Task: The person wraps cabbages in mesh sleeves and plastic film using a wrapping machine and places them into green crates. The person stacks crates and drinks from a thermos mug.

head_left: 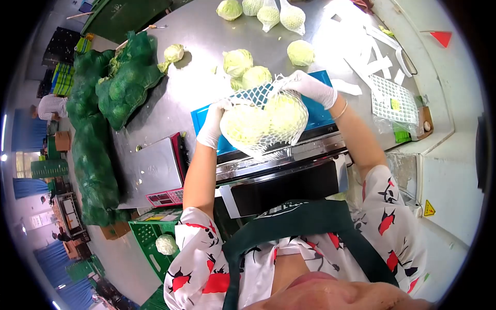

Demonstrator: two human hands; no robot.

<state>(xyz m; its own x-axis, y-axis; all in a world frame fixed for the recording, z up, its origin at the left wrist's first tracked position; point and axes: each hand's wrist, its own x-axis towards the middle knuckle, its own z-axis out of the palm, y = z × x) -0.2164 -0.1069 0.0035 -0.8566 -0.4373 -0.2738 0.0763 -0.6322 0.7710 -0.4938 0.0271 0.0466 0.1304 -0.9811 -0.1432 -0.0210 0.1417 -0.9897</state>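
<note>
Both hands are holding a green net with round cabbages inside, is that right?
Not quite: the net is white, not green, as the head view shows. The left hand and right hand are both holding it, with round cabbages inside.

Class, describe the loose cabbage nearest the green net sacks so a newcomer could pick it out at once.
Find the metal table and the bulging green net sacks along its left side. Just right of their upper part lies a small pale green cabbage. It sits apart from the other cabbages, has ragged leaves trailing toward the sacks, and lacks the white netting around some.
</note>
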